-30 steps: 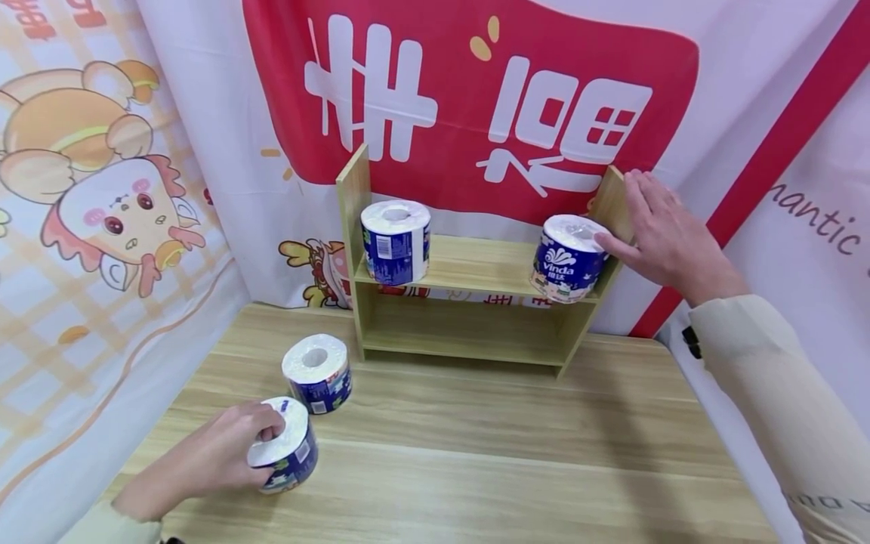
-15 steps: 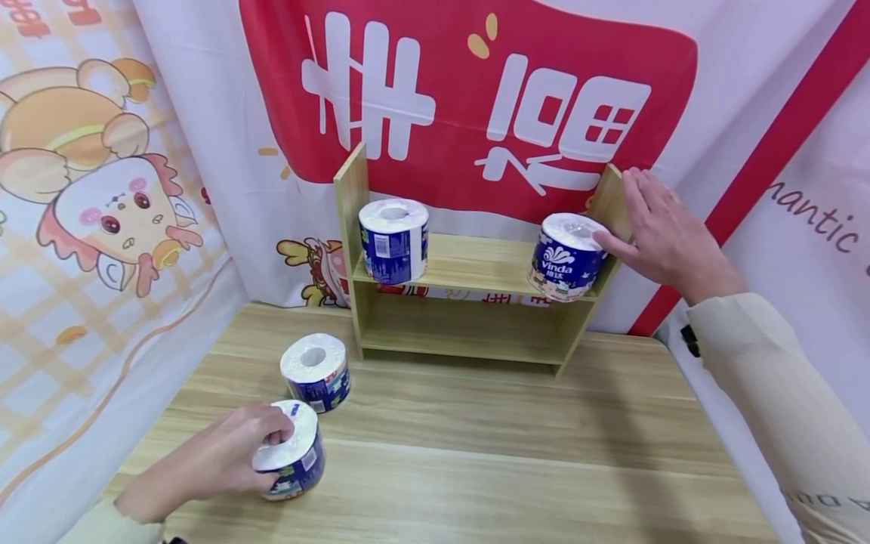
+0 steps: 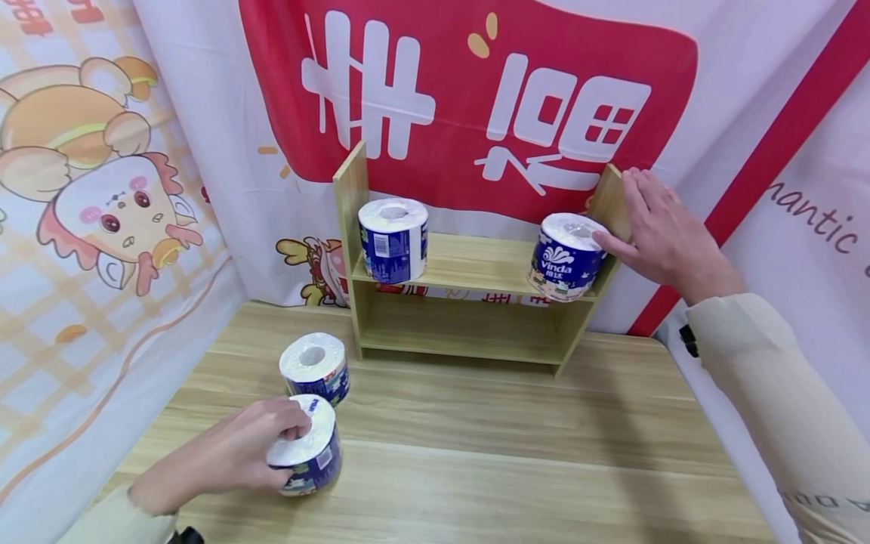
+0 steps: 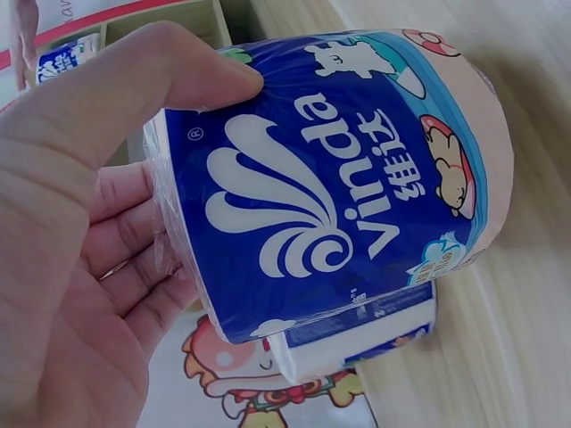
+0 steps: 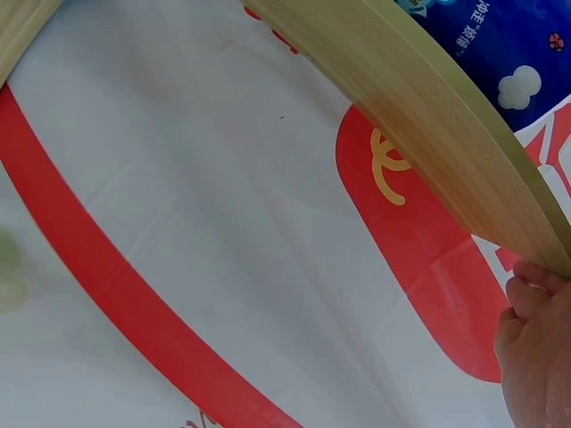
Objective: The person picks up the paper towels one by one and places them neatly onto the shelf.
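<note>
My left hand [image 3: 224,453] grips a wrapped toilet roll [image 3: 306,446] near the front left of the table [image 3: 516,453], just beside a second roll [image 3: 315,368]. My right hand [image 3: 662,234] lies flat and relaxed against the shelf's right side panel [image 3: 609,198], thumb touching the roll [image 3: 568,257] on the shelf there.

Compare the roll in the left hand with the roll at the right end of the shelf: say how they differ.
The roll in the left hand is down at the table, gripped from above by the left hand; the roll at the right end stands on the upper shelf, only touched at its rim by the right hand's thumb. The held roll tilts; the shelf roll leans slightly. Both wear blue Vinda wrappers.
</note>
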Action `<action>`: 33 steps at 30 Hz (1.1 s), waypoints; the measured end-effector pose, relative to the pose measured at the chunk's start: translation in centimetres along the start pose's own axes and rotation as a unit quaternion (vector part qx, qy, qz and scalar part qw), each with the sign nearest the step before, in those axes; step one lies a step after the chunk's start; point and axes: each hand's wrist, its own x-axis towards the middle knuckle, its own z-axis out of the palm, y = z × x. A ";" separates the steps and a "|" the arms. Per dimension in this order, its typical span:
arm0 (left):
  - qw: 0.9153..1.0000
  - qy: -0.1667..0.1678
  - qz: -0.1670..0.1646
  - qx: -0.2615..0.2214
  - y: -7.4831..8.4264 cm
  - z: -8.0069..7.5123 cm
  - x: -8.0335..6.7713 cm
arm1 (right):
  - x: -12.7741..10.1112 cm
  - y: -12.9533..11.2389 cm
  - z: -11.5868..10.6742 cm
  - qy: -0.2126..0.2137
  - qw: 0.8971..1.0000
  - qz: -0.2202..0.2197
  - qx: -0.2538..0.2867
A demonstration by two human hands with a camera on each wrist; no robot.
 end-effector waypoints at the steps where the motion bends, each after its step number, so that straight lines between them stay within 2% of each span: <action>1: 1.000 -0.004 -0.002 -0.001 0.1 -0.1 0.2 | 0.0 0.0 0.0 -0.001 1.000 0.000 0.000; 7: 1.000 -0.027 -0.008 -0.009 0.4 -0.4 1.3 | 0.1 -0.1 0.0 -0.001 1.000 0.001 0.002; 21: 0.998 -0.035 0.042 -0.017 0.8 -0.8 5.2 | 0.0 -0.1 0.1 0.000 1.000 0.003 0.011; 29: 0.997 -0.069 0.015 -0.026 0.9 -1.1 7.3 | 0.0 -0.1 0.1 0.001 1.000 0.004 0.009; 33: 0.998 -0.060 0.026 -0.009 0.7 -1.2 8.4 | 0.0 -0.1 0.0 0.002 1.000 0.004 0.007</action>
